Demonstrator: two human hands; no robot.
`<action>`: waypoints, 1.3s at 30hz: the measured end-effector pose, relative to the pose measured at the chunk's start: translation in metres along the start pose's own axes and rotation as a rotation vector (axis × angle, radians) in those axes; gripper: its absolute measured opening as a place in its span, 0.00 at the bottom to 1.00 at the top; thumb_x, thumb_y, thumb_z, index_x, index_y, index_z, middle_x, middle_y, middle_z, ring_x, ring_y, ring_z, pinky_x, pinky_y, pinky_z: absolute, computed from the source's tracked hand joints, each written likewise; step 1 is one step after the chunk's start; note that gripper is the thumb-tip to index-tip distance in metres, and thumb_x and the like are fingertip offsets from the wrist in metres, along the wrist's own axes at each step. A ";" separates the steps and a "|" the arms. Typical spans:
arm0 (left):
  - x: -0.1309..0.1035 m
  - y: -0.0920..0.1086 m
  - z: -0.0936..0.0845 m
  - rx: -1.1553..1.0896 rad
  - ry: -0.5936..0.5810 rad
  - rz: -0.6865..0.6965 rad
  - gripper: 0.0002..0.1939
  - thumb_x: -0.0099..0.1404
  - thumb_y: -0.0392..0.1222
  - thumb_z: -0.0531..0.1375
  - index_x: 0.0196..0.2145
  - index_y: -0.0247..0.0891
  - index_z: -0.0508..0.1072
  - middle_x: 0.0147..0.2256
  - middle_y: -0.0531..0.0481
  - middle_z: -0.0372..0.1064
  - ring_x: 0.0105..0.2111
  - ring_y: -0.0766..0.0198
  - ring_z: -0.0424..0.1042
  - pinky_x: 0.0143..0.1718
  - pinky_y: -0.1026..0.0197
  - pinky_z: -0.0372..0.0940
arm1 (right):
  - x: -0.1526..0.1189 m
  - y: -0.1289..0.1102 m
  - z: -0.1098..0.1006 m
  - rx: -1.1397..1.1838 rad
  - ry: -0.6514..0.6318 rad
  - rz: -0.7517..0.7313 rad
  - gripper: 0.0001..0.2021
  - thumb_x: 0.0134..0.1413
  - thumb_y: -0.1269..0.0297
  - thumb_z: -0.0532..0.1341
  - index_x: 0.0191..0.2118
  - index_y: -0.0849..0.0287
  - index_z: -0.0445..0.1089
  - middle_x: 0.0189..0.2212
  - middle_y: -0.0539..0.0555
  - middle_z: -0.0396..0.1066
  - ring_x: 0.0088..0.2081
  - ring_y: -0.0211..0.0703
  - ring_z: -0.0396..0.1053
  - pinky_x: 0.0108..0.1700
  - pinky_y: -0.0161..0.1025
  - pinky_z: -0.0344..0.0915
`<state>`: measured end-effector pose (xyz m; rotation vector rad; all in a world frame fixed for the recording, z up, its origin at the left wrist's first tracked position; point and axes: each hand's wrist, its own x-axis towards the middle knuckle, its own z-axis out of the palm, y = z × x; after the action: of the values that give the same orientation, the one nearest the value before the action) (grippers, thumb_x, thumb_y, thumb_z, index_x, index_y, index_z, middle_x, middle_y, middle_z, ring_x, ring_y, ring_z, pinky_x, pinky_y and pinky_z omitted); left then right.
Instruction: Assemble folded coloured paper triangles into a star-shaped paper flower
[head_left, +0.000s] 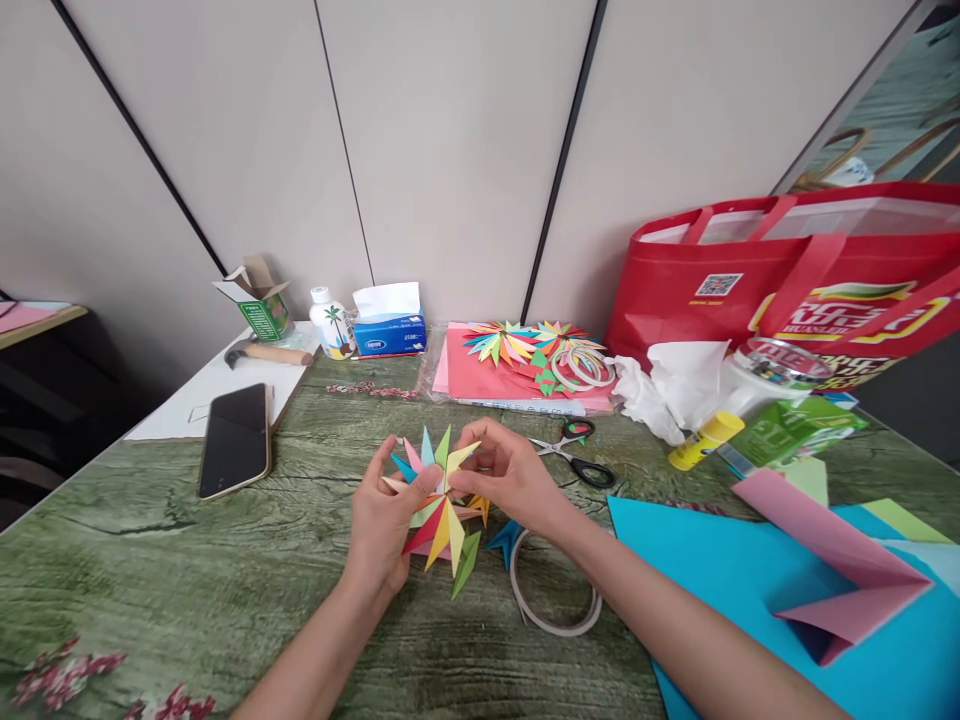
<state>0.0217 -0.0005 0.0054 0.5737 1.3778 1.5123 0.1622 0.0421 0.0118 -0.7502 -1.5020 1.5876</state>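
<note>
A star of folded coloured paper (448, 520) with pointed rays in yellow, green, red, pink and blue is held up between both hands. My left hand (386, 525) grips its left side, thumb pressed near the centre. On the upper right, my right hand (517, 480) pinches a yellow ray between thumb and fingers. A green folded point (466, 565) hangs at the star's lower right. Below my right hand lie a blue folded piece (504, 540) and a roll of tape (559, 632) on the table.
Black-handled scissors (592, 472), a yellow glue stick (705, 440) and a blue paper sheet (697, 590) lie to the right. Finished paper stars (499, 343) rest at the back. On the left are a phone (236, 440) and a hammer (274, 354). A red bag (675, 300) stands behind.
</note>
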 end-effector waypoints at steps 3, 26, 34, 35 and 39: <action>0.000 0.000 0.000 -0.004 0.000 0.007 0.47 0.37 0.44 0.70 0.55 0.34 0.59 0.15 0.66 0.45 0.14 0.76 0.50 0.16 0.72 0.51 | 0.000 0.000 0.001 -0.006 0.005 -0.013 0.14 0.41 0.63 0.65 0.32 0.58 0.59 0.24 0.45 0.65 0.25 0.33 0.67 0.29 0.32 0.64; 0.002 0.001 0.001 0.004 0.013 0.006 0.48 0.35 0.46 0.70 0.55 0.35 0.59 0.14 0.66 0.50 0.15 0.74 0.56 0.20 0.69 0.58 | 0.003 0.002 0.006 0.006 0.079 0.136 0.12 0.37 0.61 0.66 0.25 0.62 0.65 0.21 0.48 0.68 0.23 0.33 0.66 0.29 0.34 0.64; 0.003 -0.006 -0.001 0.001 -0.029 0.019 0.50 0.36 0.46 0.70 0.57 0.34 0.57 0.16 0.63 0.58 0.15 0.73 0.60 0.21 0.68 0.61 | 0.001 0.002 0.009 -0.165 0.130 0.080 0.12 0.37 0.63 0.65 0.25 0.61 0.61 0.21 0.46 0.63 0.24 0.32 0.62 0.28 0.32 0.61; 0.003 -0.007 -0.001 0.003 -0.034 0.022 0.50 0.37 0.46 0.70 0.57 0.34 0.57 0.16 0.63 0.59 0.15 0.73 0.60 0.21 0.68 0.60 | 0.001 0.002 0.009 -0.161 0.134 0.089 0.13 0.35 0.62 0.65 0.25 0.61 0.61 0.21 0.46 0.63 0.24 0.32 0.62 0.28 0.32 0.61; 0.001 -0.007 -0.001 0.012 -0.053 0.018 0.50 0.39 0.46 0.69 0.58 0.36 0.55 0.16 0.61 0.61 0.15 0.72 0.60 0.19 0.68 0.59 | 0.000 0.002 0.009 -0.158 0.160 0.143 0.14 0.32 0.61 0.67 0.24 0.63 0.63 0.22 0.49 0.66 0.24 0.34 0.63 0.28 0.33 0.61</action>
<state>0.0230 -0.0010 -0.0021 0.6312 1.3445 1.4942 0.1545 0.0379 0.0106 -1.0695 -1.4959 1.4850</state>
